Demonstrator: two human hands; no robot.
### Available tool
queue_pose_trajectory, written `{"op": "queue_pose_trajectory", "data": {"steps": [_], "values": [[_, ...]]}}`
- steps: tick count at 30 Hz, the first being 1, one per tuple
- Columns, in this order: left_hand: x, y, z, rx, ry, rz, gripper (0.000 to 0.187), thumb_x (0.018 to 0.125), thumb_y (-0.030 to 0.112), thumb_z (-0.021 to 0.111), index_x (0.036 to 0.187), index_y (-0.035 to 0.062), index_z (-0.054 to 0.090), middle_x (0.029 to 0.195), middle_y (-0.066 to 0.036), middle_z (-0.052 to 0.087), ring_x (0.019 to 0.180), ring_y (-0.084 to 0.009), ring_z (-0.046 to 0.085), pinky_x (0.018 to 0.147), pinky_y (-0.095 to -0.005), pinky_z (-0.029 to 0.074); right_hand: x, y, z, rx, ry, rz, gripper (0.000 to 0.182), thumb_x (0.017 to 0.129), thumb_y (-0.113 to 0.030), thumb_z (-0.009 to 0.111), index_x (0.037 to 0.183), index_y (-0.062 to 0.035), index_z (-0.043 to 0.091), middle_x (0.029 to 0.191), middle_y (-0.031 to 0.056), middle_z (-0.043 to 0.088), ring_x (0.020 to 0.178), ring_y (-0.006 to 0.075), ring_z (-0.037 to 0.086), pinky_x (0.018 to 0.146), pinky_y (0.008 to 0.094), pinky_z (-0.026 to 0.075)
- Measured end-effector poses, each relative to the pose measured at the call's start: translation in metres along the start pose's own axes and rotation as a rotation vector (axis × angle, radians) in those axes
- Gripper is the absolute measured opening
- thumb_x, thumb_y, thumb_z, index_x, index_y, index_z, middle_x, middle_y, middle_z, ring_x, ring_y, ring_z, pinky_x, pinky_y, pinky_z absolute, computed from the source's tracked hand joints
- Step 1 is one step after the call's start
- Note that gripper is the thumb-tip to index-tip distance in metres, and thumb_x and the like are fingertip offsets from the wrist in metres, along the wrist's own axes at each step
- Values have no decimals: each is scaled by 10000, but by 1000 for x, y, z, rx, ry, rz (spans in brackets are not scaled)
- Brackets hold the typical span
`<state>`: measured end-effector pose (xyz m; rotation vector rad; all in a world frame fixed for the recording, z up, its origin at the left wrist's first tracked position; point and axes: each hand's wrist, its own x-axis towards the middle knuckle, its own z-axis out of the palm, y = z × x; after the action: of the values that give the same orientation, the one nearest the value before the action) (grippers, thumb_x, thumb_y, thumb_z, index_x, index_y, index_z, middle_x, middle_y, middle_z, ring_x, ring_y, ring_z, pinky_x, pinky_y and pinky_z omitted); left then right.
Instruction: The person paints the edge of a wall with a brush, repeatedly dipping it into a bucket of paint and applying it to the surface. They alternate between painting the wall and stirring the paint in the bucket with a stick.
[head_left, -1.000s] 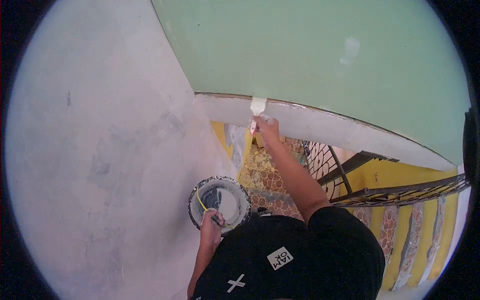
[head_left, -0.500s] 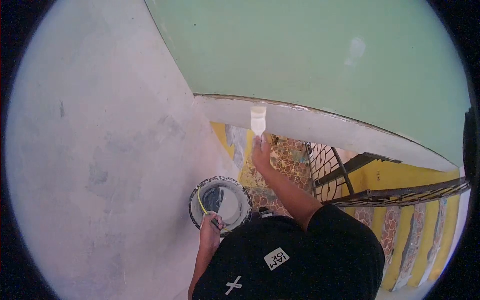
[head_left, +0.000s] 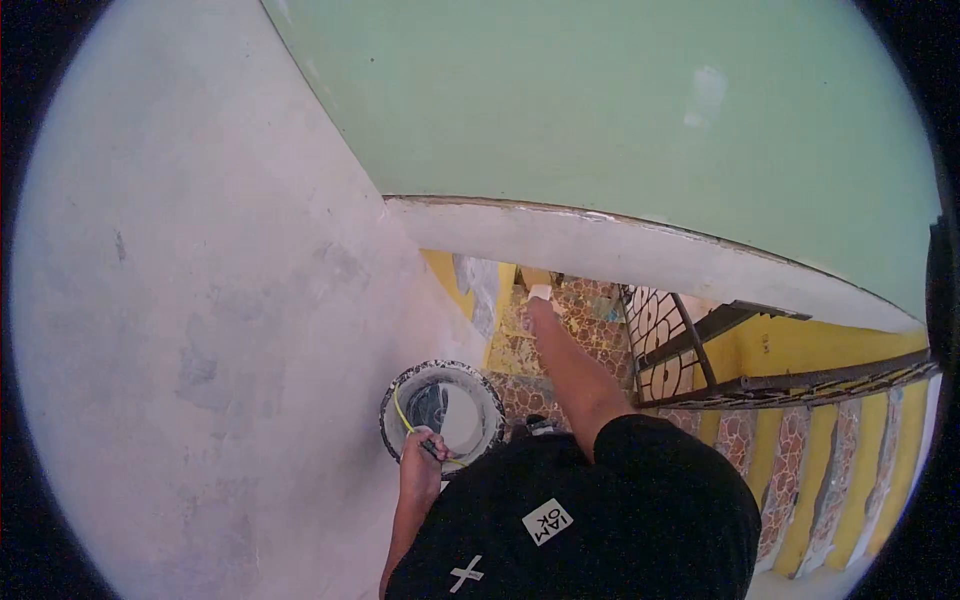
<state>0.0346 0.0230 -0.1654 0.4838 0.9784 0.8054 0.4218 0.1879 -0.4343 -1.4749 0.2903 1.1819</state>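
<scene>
My left hand is closed around the yellow handle of a paint-spattered bucket. Inside the bucket, whitish paint shows beside a dark patch. My right hand is closed on a paintbrush, of which only a pale part shows past the fingers; its bristles cannot be made out. The brush appears below the white beam, apart from its face. Above the beam is a green surface.
A pale wall with grey patches fills the left side. A dark metal railing stands at the right, near stairs with stone-patterned and yellow faces. Patterned flooring lies far below.
My right hand has moved down with the brush, away from the beam's face, and the brush has turned. My left hand still holds the bucket. The view has shifted slightly.
</scene>
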Motion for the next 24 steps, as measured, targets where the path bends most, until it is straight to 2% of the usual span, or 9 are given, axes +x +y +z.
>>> {"op": "queue_pose_trajectory", "data": {"steps": [6, 10, 12, 15, 16, 18, 20, 22, 24], "values": [[-10, 8, 6, 14, 8, -10, 112, 900, 188, 551, 932, 105, 483, 733, -59, 483, 655, -182, 456, 693, -370, 423, -98, -61, 27, -30, 57, -417, 171, 940, -237, 482, 998, -77, 481, 658, 67, 479, 450, 173, 433, 370, 354, 324], [-19, 11, 4, 82, -54, -13, 148, 917, 245, 549, 963, 110, 512, 747, -56, 513, 657, -199, 478, 706, -364, 422, -206, -99, 46, 143, -39, -561, 230, 973, -258, 476, 1032, -40, 516, 709, 86, 524, 495, 187, 485, 421, 368, 388], [-26, 13, 7, 113, -82, 1, 152, 916, 250, 549, 961, 109, 512, 757, -57, 519, 659, -197, 480, 710, -364, 423, -235, -109, 53, -132, 137, -832, 292, 983, -202, 450, 1014, 58, 581, 877, 258, 643, 849, 436, 638, 736, 486, 480], [-30, 16, 3, 72, -58, 9, 98, 913, 178, 544, 942, 107, 484, 735, -51, 487, 656, -174, 447, 703, -360, 409, -311, -113, 51, -217, 215, -1144, 322, 990, -199, 435, 1062, 86, 568, 936, 323, 618, 927, 518, 580, 833, 527, 440], [-29, 16, -3, 65, -88, -2, 96, 913, 175, 542, 946, 105, 485, 735, -52, 488, 658, -173, 450, 703, -359, 409, -314, -107, 52, -215, 214, -1150, 322, 990, -199, 435, 1062, 86, 568, 936, 323, 618, 927, 518, 580, 833, 527, 440], [-30, 21, -11, 64, -120, -12, 95, 913, 173, 541, 949, 104, 486, 735, -53, 489, 660, -173, 453, 703, -358, 409, -305, -87, 56, -240, 405, -1326, 294, 979, -163, 419, 1045, 73, 583, 939, 317, 624, 908, 515, 586, 811, 531, 449], [-32, 25, -9, 61, -136, -33, 95, 909, 167, 538, 955, 103, 486, 736, -55, 491, 656, -177, 462, 704, -357, 414, -221, -50, 40, -398, 395, -1231, 368, 974, -271, 504, 1065, 72, 600, 962, 289, 651, 955, 450, 616, 809, 470, 468], [-30, 25, -10, 77, -132, -24, 98, 906, 166, 540, 955, 103, 485, 737, -58, 494, 653, -180, 467, 704, -359, 419, -120, -2, 12, -499, 361, -766, 378, 936, -303, 551, 1062, 47, 614, 946, 271, 664, 915, 462, 621, 761, 502, 473], [-32, 23, -12, 88, -115, -28, 101, 902, 166, 542, 956, 104, 484, 738, -60, 498, 649, -183, 471, 703, -360, 424, -35, 29, -32, -1454, 22, -787, 412, 895, -358, 605, 1020, 34, 628, 903, 249, 676, 849, 436, 648, 701, 486, 483]]}}
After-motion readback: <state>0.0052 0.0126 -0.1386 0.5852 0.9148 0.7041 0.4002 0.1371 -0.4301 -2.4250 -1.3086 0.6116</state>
